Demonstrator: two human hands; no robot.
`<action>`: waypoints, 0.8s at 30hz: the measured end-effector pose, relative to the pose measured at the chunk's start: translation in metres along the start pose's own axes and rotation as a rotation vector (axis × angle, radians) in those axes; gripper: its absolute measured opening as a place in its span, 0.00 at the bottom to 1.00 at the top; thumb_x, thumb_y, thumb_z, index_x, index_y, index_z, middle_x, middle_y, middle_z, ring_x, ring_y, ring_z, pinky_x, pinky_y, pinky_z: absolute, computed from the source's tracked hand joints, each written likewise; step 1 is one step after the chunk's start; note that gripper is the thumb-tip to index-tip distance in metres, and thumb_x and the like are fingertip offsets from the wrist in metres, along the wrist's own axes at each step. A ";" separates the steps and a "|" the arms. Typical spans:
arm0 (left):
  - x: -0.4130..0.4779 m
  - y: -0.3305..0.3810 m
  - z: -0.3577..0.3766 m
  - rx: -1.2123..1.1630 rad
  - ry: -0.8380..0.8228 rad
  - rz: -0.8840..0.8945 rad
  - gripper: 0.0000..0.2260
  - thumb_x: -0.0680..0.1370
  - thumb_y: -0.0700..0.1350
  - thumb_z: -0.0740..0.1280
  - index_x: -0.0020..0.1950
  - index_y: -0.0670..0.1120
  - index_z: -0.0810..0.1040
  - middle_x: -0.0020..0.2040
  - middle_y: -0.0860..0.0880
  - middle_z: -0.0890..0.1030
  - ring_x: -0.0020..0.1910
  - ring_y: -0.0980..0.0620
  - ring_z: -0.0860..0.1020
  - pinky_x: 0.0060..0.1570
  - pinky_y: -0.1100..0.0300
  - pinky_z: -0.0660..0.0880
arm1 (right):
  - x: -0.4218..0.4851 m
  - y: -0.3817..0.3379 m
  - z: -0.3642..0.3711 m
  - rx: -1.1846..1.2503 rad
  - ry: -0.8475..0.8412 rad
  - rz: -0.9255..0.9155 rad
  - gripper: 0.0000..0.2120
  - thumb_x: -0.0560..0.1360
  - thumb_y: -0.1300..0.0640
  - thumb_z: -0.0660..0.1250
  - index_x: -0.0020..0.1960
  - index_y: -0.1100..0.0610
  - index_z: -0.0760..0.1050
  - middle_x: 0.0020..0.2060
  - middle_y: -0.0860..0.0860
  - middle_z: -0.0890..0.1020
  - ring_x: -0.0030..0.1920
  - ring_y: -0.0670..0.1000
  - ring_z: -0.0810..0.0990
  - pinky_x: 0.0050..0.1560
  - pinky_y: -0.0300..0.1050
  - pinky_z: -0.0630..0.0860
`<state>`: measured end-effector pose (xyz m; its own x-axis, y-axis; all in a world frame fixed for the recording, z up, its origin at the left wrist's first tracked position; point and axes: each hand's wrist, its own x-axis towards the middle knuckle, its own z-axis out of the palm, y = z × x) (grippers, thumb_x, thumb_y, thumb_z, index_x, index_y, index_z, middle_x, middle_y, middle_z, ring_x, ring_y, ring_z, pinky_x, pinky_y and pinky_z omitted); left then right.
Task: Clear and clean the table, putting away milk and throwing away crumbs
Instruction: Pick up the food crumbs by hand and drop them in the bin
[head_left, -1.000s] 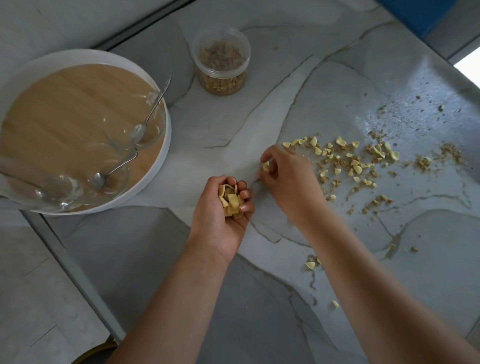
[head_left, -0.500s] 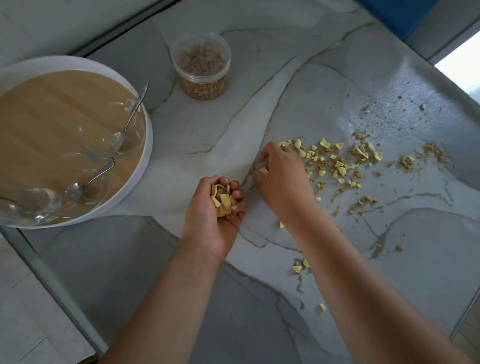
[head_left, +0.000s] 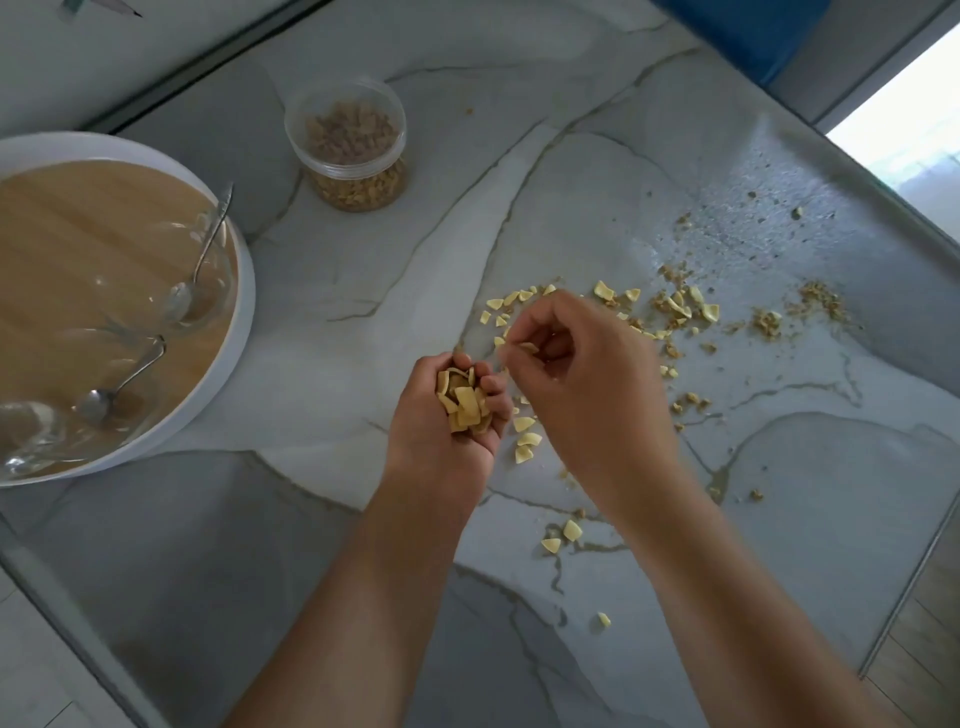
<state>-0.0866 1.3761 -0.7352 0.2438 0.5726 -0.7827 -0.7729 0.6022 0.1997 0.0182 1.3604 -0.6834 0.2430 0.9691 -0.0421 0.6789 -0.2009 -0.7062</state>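
Observation:
Pale yellow cereal crumbs (head_left: 680, 312) and brown bits lie scattered over the marble table (head_left: 545, 182), right of centre. My left hand (head_left: 447, 421) is cupped palm up above the table and holds a heap of collected crumbs (head_left: 465, 402). Just right of it, my right hand (head_left: 582, 374) hovers with thumb and fingertips pinching one small crumb. A few more yellow crumbs (head_left: 561, 538) lie near the front, under my right forearm. No milk is in view.
A round white tray (head_left: 228, 358) with a wooden floor stands at the left and carries glass bowls (head_left: 202, 275) with spoons. A clear plastic tub (head_left: 348, 140) of brown cereal sits at the back centre. The table edge runs along the right.
My right hand has lifted off the table with a crumb pinched and moved toward my cupped left hand. The view has shifted slightly.

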 end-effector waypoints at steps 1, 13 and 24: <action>0.002 -0.006 0.003 0.019 0.004 0.005 0.08 0.79 0.42 0.61 0.41 0.42 0.75 0.39 0.44 0.77 0.36 0.49 0.78 0.38 0.62 0.77 | -0.008 -0.005 -0.006 0.032 0.016 -0.052 0.06 0.71 0.61 0.73 0.42 0.52 0.78 0.38 0.43 0.78 0.38 0.42 0.77 0.39 0.33 0.74; 0.019 -0.077 0.050 -0.163 -0.087 -0.114 0.05 0.77 0.39 0.62 0.42 0.45 0.73 0.37 0.50 0.75 0.33 0.57 0.75 0.34 0.69 0.71 | -0.027 0.063 -0.059 -0.058 0.292 -0.104 0.03 0.76 0.56 0.69 0.46 0.56 0.79 0.44 0.46 0.79 0.44 0.47 0.78 0.44 0.40 0.76; 0.031 -0.108 0.089 -0.205 -0.131 -0.186 0.10 0.78 0.41 0.59 0.38 0.44 0.73 0.36 0.49 0.74 0.31 0.54 0.72 0.24 0.67 0.66 | 0.073 0.191 -0.093 -0.283 -0.019 0.151 0.10 0.74 0.54 0.72 0.53 0.54 0.75 0.47 0.47 0.74 0.41 0.48 0.71 0.41 0.41 0.64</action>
<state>0.0562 1.3785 -0.7290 0.4556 0.5380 -0.7092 -0.8067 0.5864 -0.0734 0.2298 1.3792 -0.7558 0.3445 0.9272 -0.1470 0.8023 -0.3721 -0.4667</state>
